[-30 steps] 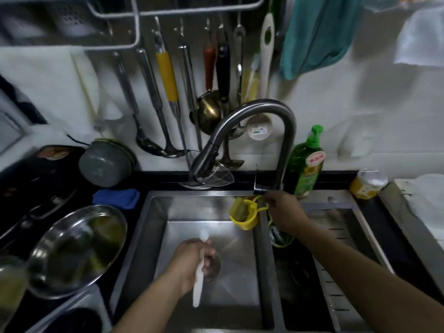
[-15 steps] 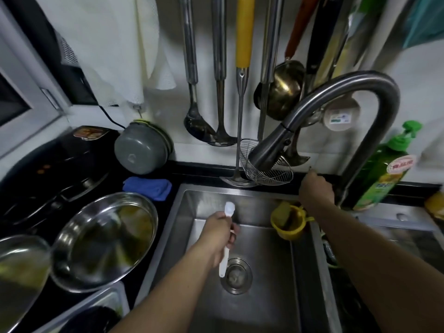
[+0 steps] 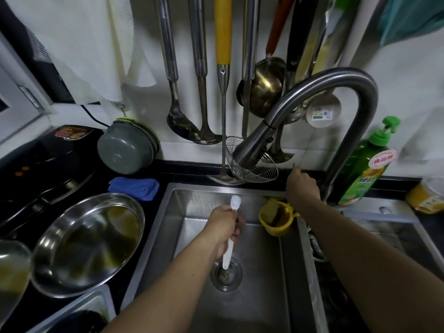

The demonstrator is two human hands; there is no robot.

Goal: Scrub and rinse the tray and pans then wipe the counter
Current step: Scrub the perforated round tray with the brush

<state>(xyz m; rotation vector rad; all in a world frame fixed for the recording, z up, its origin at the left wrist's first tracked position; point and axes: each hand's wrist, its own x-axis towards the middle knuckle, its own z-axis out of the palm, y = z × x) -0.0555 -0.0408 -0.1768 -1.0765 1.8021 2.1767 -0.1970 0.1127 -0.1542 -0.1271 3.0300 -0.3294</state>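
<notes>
Behind the sink [image 3: 288,272] stands a white tiled wall where ladles and other utensils hang, and a curved steel faucet [image 3: 319,92] bends over the basin. On the dark tabletop [image 3: 165,175] to the left lies a round steel pan [image 3: 89,243], tilted, with yellowish oily marks inside. A second pan [image 3: 12,270] is partly visible at the far left edge, also greasy. A blue cloth [image 3: 134,187] rests near the sink corner.

The left hand [image 3: 225,227] grips a white utensil [image 3: 230,236] over the drain, its fingers curled round the handle. The right hand [image 3: 302,186] reaches to the base of the faucet, probably to the lever; whether its fingers close on something I cannot tell, because only the back of the hand shows.

A yellow cup [image 3: 278,219] with a sponge hangs on the sink divider, and a green soap bottle [image 3: 365,164] stands behind the faucet.

I judge the task is only at the beginning. No water runs from the faucet, the basin looks dry, and both pans wait dirty on the tabletop. A tray I cannot identify surely. Scrubbing, rinsing and wiping the tabletop all remain to do.
</notes>
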